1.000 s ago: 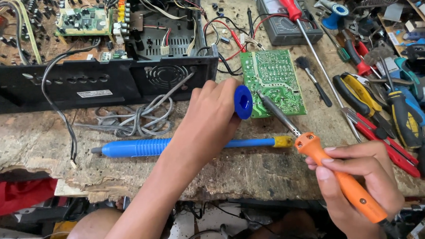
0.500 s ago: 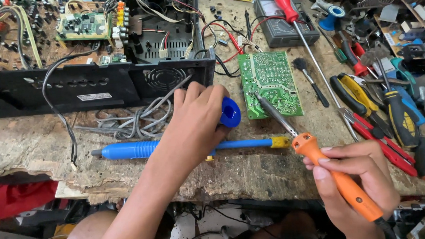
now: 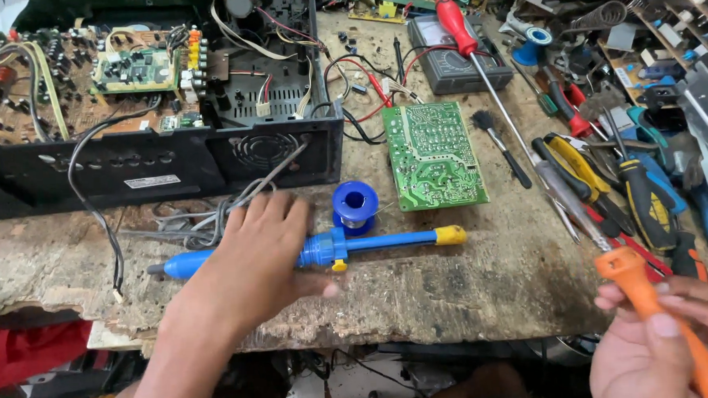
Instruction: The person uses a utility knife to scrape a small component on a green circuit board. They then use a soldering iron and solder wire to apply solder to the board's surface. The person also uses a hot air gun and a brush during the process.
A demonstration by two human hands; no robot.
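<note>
Covering the blue pump's (image 3: 372, 243) middle, left hand (image 3: 252, 257) hides its grip.

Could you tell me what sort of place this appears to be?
Most likely an electronics repair bench: an opened black chassis with exposed boards, a loose green circuit board, a solder spool, and screwdrivers and pliers crowd the worn wooden worktop.

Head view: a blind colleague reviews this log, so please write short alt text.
The left hand rests on a blue desoldering pump on a worn workbench, while the right hand grips an orange-handled soldering iron. A blue solder spool and green circuit board lie beyond.
</note>
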